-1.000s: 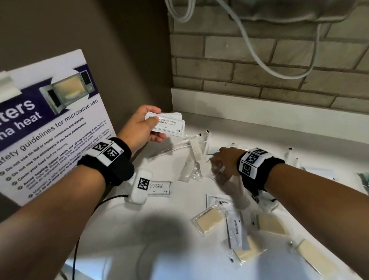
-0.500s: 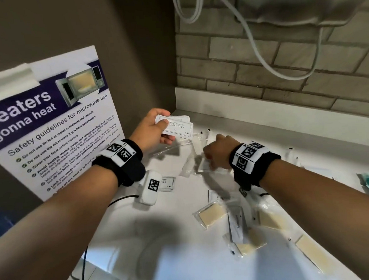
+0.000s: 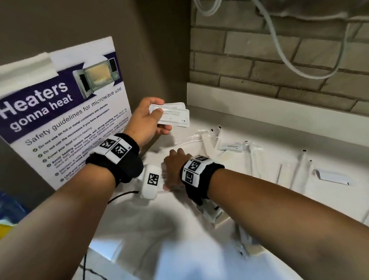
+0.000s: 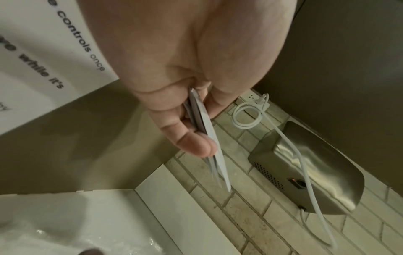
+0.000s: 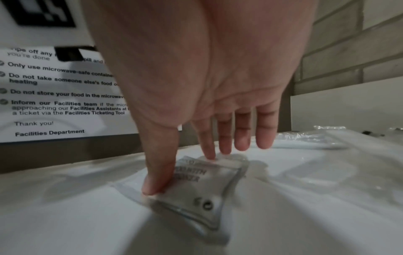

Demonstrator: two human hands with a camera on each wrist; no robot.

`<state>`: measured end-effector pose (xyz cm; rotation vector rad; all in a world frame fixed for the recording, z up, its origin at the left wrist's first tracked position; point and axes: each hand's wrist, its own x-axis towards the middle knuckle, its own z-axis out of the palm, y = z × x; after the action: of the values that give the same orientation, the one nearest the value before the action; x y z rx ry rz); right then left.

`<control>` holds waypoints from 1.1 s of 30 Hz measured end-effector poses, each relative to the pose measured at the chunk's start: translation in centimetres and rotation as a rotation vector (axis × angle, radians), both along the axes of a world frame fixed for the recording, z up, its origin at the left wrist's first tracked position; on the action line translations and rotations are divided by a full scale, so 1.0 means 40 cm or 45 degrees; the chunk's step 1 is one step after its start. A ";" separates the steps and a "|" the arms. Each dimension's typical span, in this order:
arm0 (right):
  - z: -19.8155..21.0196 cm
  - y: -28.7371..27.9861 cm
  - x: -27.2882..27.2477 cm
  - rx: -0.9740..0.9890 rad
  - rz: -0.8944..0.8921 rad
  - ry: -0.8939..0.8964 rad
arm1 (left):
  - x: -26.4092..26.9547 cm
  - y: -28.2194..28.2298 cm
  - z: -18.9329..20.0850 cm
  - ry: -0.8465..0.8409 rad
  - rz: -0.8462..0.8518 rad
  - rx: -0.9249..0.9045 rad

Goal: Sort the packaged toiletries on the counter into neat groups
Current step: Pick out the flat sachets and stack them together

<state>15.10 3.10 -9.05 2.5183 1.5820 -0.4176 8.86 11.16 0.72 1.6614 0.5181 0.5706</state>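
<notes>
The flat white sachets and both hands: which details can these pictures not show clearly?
- Flat white sachets held by left hand: print blurred in head view; edge-on in left wrist view, count unclear.
- Clear printed sachet under right hand: text motion-blurred; hidden by the hand in head view.
- Items under right forearm: covered in head view.

We see a white counter (image 3: pixel 238 124) carrying clear-wrapped toothbrushes (image 3: pixel 233 147) near its back edge, a flat sachet (image 5: pixel 196 188) toward its left end.
</notes>
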 end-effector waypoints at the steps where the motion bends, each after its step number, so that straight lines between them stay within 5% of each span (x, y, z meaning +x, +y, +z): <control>1: -0.005 0.009 -0.003 0.005 0.021 -0.014 | -0.005 0.009 -0.003 0.009 0.004 0.012; 8: 0.023 -0.061 -0.025 0.151 0.034 0.163 | 0.019 -0.013 -0.022 0.045 -0.039 -0.008; 16: 0.189 -0.272 0.052 0.343 -0.167 0.353 | 0.050 -0.059 -0.054 0.111 -0.122 -0.031; 27: 0.275 -0.636 0.172 0.856 -0.686 0.486 | 0.157 -0.418 -0.031 0.200 -0.724 -0.171; 33: 0.260 -0.806 0.182 1.004 -0.778 0.311 | 0.229 -0.587 -0.060 0.241 -1.023 0.092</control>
<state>22.40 -29.13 1.33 3.6978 1.1348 -0.1682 18.04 -12.34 -1.68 1.8260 -0.0651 -0.1615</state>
